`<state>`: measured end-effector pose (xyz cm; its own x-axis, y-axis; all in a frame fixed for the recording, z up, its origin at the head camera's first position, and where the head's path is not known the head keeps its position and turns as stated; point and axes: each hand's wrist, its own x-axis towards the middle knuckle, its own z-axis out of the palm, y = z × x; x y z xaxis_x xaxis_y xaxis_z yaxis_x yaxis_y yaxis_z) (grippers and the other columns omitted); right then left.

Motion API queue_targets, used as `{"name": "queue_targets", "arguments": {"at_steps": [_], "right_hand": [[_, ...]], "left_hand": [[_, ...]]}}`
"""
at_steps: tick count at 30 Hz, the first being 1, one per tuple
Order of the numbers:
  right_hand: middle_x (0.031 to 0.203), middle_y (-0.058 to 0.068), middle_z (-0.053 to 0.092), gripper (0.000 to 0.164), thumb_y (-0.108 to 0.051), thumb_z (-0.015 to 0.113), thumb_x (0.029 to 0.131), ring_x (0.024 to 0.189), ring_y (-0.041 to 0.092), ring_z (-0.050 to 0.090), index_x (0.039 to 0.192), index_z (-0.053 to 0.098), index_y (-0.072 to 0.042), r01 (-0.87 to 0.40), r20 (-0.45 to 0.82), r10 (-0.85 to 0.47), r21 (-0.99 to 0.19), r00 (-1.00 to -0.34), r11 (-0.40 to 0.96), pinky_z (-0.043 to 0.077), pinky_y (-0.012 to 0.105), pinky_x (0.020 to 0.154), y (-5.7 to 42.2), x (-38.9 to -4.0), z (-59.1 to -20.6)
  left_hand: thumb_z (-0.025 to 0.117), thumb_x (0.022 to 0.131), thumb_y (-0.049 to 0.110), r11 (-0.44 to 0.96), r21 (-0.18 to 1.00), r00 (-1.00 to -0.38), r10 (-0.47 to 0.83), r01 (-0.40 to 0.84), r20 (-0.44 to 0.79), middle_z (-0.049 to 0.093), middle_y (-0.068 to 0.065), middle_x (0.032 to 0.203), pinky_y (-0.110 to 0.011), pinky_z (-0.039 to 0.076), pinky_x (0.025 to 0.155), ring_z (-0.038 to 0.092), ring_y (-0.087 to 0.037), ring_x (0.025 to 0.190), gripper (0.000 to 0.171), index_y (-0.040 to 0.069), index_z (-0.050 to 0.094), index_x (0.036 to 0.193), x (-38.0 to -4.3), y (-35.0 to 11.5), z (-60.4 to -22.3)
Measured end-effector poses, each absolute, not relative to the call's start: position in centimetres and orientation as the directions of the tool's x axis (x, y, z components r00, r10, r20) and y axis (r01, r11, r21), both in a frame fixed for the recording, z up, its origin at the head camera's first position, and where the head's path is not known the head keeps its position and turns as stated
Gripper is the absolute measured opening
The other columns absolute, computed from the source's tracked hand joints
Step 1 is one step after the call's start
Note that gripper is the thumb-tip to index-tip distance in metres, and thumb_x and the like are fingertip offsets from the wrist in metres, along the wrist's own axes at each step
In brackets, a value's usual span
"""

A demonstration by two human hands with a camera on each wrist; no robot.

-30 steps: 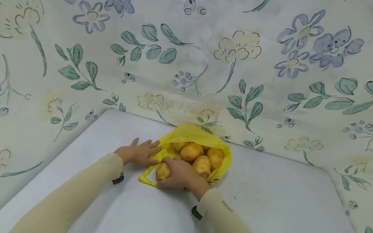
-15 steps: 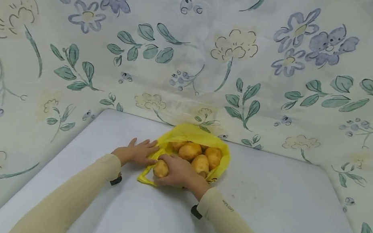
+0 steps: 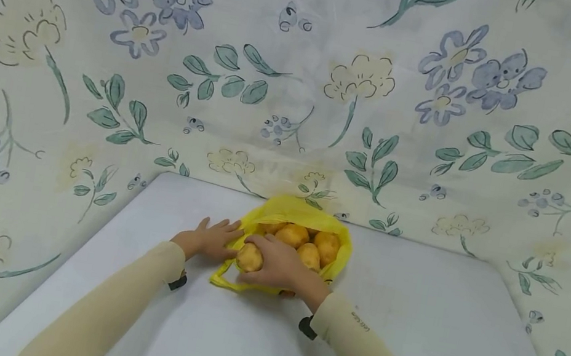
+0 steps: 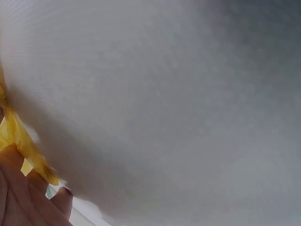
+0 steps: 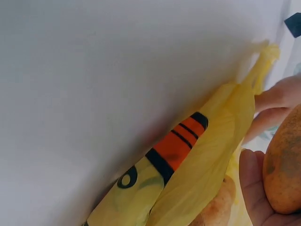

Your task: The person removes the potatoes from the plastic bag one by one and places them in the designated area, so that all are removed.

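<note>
A yellow plastic bag (image 3: 286, 206) lies on its side at the back of the white table, its mouth facing front left. Several potatoes (image 3: 327, 248) are inside it. My right hand (image 3: 280, 264) holds one potato (image 3: 250, 258) at the bag's mouth, thumb on the near side and fingers on the far side. That same potato (image 5: 287, 162) shows large in the right wrist view. With fingers spread, my left hand (image 3: 210, 238) rests on the left edge of the opening. In the left wrist view its fingers (image 4: 35, 188) lie against the yellow plastic.
The white table (image 3: 408, 322) runs up to a floral cloth (image 3: 274, 108) that hangs behind it and along both sides. An orange and black print (image 5: 176, 146) marks the bag's side. Black straps (image 3: 308, 326) show under both wrists.
My right hand has risen slightly with the potato, and its wrist has shifted a little to the right. The left hand stays on the bag's edge. The head view has tilted slightly.
</note>
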<state>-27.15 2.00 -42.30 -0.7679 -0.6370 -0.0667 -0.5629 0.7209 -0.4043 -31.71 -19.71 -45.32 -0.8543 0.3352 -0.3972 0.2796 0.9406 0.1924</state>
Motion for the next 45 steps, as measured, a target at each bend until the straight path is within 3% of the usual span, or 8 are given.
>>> {"name": "queue_targets", "arguments": {"at_steps": [8, 15, 23, 45], "right_hand": [[0.135, 0.002, 0.056, 0.077, -0.061, 0.075, 0.078, 0.108, 0.015, 0.057, 0.143, 0.047, -0.029, -0.558, -0.060, -0.632, -0.409, -0.773, 0.722, 0.052, 0.038, 0.092, 2.31, -26.67, -42.41], [0.130, 0.000, 0.057, 0.076, -0.059, 0.076, 0.078, 0.099, 0.013, 0.057, 0.142, 0.047, -0.029, -0.546, -0.057, -0.617, -0.408, -0.785, 0.732, 0.052, 0.034, 0.085, 2.93, -26.80, -42.24], [0.134, 0.003, 0.057, 0.077, -0.060, 0.073, 0.080, 0.109, 0.015, 0.058, 0.143, 0.046, -0.026, -0.568, -0.059, -0.638, -0.398, -0.768, 0.721, 0.052, 0.039, 0.093, 2.83, -27.03, -42.04], [0.125, -0.002, 0.059, 0.074, -0.061, 0.074, 0.078, 0.098, 0.011, 0.057, 0.140, 0.049, -0.028, -0.551, -0.072, -0.624, -0.399, -0.778, 0.733, 0.052, 0.033, 0.085, 2.82, -26.79, -42.45]], "left_hand": [[0.052, 0.098, 0.053, 0.946, 0.185, -0.855, 0.322, 0.268, -0.407, 0.018, -0.012, 0.166, -0.072, -0.002, 0.115, 0.014, -0.040, 0.152, 0.072, 0.014, 0.034, 0.155, -31.46, -20.10, -45.45], [0.053, 0.096, 0.055, 0.941, 0.181, -0.863, 0.335, 0.286, -0.379, 0.020, -0.013, 0.165, -0.073, -0.002, 0.115, 0.016, -0.040, 0.151, 0.073, 0.014, 0.035, 0.154, -31.70, -19.57, -45.18], [0.051, 0.098, 0.054, 0.945, 0.173, -0.864, 0.326, 0.279, -0.384, 0.018, -0.012, 0.166, -0.072, -0.001, 0.115, 0.014, -0.040, 0.152, 0.072, 0.015, 0.033, 0.155, -32.15, -19.74, -45.48], [0.052, 0.096, 0.057, 0.944, 0.176, -0.862, 0.326, 0.278, -0.388, 0.020, -0.012, 0.165, -0.073, -0.002, 0.115, 0.016, -0.040, 0.152, 0.074, 0.016, 0.034, 0.155, -32.03, -19.79, -45.58]]}}
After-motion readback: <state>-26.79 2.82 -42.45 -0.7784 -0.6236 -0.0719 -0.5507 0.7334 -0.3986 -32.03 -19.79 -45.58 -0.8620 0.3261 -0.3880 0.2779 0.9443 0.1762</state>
